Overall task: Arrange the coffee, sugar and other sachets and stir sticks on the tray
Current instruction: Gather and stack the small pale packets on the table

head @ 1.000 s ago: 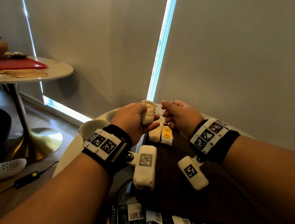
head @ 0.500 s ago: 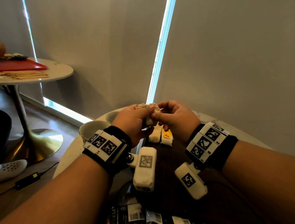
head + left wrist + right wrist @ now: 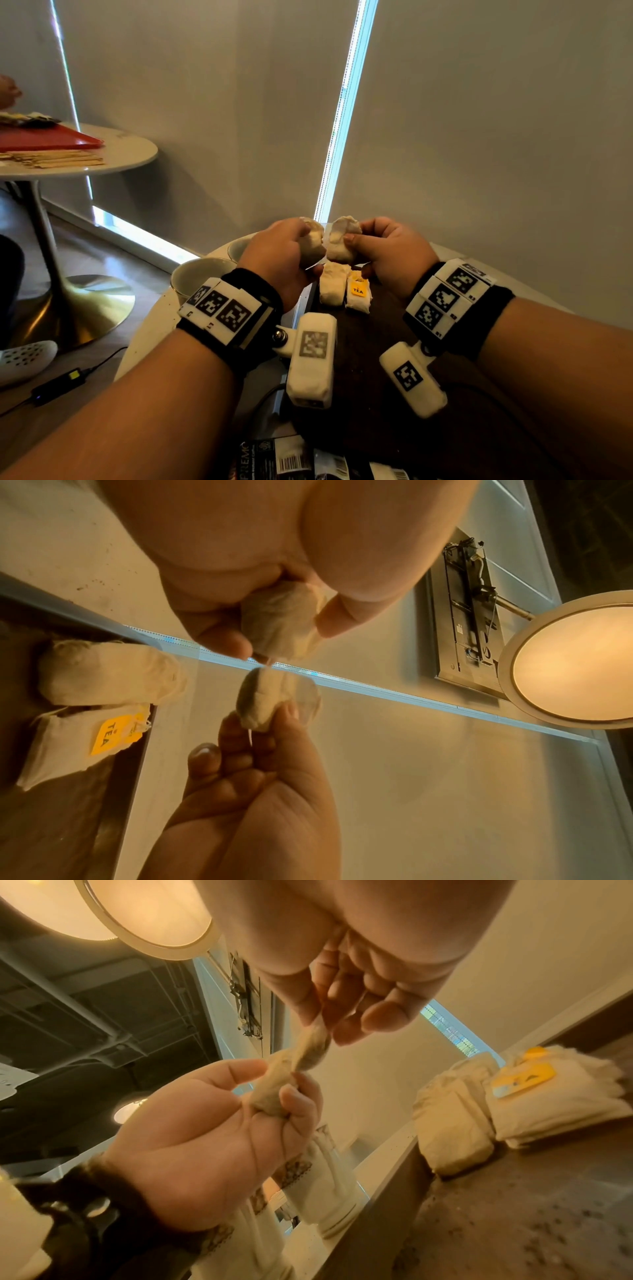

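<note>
**Desk:** While held up over the tray [image 3: 376, 428], gripping what?

**Photographer:** One tea bag apiece. Left hand [image 3: 277, 253] curled round the left bag [image 3: 313, 241], right hand [image 3: 394, 250] pinching the right bag [image 3: 342, 240] between thumb and fingers.

**Desk:** Touching, those two?

**Photographer:** Just beside each other, end to end. Possibly meeting at the tips in the right wrist view, but too blurred there to say for sure.

**Desk:** And down on the tray?

**Photographer:** Plain bag [image 3: 331, 287] and tagged bag [image 3: 358, 294] lying flat, side by side and touching, at the far edge beneath the hands. Yellow label marked TEA on the tagged one.

**Desk:** Elsewhere?

**Photographer:** Coffee sachets [image 3: 281, 459] at the bottom of the head view, barcodes up, partly cut off. Two cups [image 3: 195, 277] left of the tray. Well apart, far left, a side table [image 3: 126, 150] bearing a red tray [image 3: 48, 138], with stir sticks [image 3: 51, 159] just beside it.
</note>
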Demonstrator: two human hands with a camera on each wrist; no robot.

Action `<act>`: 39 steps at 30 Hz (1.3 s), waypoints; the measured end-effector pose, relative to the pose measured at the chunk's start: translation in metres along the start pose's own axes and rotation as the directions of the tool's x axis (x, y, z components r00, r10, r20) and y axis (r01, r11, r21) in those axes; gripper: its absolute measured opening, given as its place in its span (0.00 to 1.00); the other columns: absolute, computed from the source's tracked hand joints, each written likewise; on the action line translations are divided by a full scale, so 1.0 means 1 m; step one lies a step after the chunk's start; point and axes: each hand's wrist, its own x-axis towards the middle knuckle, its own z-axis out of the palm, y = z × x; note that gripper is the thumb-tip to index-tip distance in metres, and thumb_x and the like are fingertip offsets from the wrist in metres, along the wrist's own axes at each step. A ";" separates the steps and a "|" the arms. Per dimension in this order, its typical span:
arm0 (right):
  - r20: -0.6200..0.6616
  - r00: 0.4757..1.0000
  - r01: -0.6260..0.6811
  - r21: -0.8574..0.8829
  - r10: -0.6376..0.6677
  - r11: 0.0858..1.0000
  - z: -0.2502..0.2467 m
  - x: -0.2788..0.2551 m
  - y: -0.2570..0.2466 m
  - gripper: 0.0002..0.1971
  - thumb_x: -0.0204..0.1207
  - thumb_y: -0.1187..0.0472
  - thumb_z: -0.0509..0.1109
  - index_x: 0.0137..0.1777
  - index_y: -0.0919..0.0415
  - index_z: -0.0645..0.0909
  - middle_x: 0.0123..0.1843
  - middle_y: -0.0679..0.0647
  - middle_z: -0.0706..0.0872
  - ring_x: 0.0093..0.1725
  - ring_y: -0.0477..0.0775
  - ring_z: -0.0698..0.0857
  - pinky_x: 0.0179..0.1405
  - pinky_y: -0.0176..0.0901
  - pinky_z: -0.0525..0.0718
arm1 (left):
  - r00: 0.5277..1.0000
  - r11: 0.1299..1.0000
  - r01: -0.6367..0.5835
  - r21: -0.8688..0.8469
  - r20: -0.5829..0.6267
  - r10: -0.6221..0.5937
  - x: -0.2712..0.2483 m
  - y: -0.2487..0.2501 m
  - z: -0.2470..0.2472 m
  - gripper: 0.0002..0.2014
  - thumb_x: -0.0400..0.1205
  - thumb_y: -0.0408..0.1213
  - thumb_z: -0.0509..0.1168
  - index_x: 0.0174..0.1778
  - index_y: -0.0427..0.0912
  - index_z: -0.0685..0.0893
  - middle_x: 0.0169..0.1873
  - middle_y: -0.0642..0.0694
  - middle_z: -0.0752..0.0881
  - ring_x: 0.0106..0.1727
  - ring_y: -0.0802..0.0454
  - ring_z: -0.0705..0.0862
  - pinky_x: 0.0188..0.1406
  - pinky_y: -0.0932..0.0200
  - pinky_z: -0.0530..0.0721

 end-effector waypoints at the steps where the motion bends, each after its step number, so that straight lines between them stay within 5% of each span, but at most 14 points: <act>1: -0.027 1.000 -0.010 0.006 0.010 1.000 -0.003 0.003 0.000 0.03 0.79 0.64 0.74 0.46 0.56 0.84 0.44 0.58 0.92 0.39 0.55 0.89 0.29 0.43 0.81 | 1.000 1.000 -0.023 -0.001 -0.007 0.023 0.001 0.000 0.001 0.05 0.86 0.33 0.59 0.50 0.41 0.81 0.43 0.41 0.83 0.37 0.50 0.83 0.27 0.57 0.82; 7: -0.102 0.987 -0.134 -0.101 0.124 0.986 -0.016 0.016 0.006 0.03 0.80 0.61 0.73 0.45 0.55 0.83 0.41 0.57 0.91 0.31 0.51 0.86 0.22 0.41 0.76 | 0.992 0.991 -0.112 -0.077 -0.075 0.106 0.007 0.001 0.001 0.06 0.87 0.30 0.58 0.52 0.42 0.79 0.47 0.37 0.83 0.40 0.48 0.86 0.28 0.58 0.84; 12: 0.041 0.933 -0.327 -0.316 0.357 0.891 -0.008 0.012 0.011 0.06 0.77 0.70 0.74 0.48 0.59 0.82 0.39 0.57 0.88 0.27 0.50 0.87 0.26 0.41 0.77 | 0.990 0.989 -0.124 -0.080 -0.070 0.118 0.005 0.000 0.001 0.05 0.87 0.29 0.58 0.53 0.39 0.79 0.43 0.37 0.83 0.38 0.49 0.85 0.28 0.58 0.84; 17: 0.093 0.899 -0.350 -0.438 0.429 0.828 0.003 0.006 0.012 0.08 0.75 0.69 0.75 0.53 0.60 0.85 0.43 0.58 0.91 0.32 0.50 0.89 0.25 0.40 0.82 | 0.991 0.990 -0.121 -0.072 -0.072 0.116 0.005 0.000 0.002 0.05 0.87 0.29 0.58 0.52 0.40 0.79 0.42 0.38 0.83 0.38 0.49 0.85 0.29 0.58 0.84; 24: 0.157 0.823 -0.490 -0.287 0.546 0.823 0.014 0.004 0.011 0.09 0.78 0.75 0.70 0.48 0.61 0.78 0.30 0.57 0.85 0.24 0.52 0.86 0.17 0.38 0.82 | 0.991 0.990 -0.117 -0.084 -0.075 0.110 0.004 0.002 0.003 0.05 0.87 0.29 0.58 0.51 0.40 0.79 0.41 0.38 0.83 0.36 0.50 0.84 0.29 0.59 0.84; 30: 0.153 0.841 -0.466 -0.284 0.519 0.838 0.013 0.004 0.009 0.08 0.79 0.76 0.67 0.47 0.63 0.77 0.32 0.59 0.86 0.21 0.52 0.85 0.17 0.39 0.83 | 0.992 0.990 -0.110 -0.083 -0.073 0.104 0.002 0.003 0.004 0.05 0.87 0.29 0.58 0.51 0.40 0.79 0.42 0.38 0.82 0.37 0.49 0.84 0.32 0.58 0.84; 39: 0.042 0.918 -0.333 -0.455 0.394 0.826 0.004 0.001 -0.003 0.05 0.79 0.64 0.73 0.53 0.63 0.82 0.43 0.58 0.89 0.34 0.52 0.91 0.26 0.41 0.86 | 0.993 0.992 -0.088 -0.087 -0.080 0.081 0.000 0.003 0.005 0.04 0.87 0.30 0.59 0.51 0.40 0.79 0.45 0.37 0.82 0.38 0.49 0.85 0.31 0.59 0.85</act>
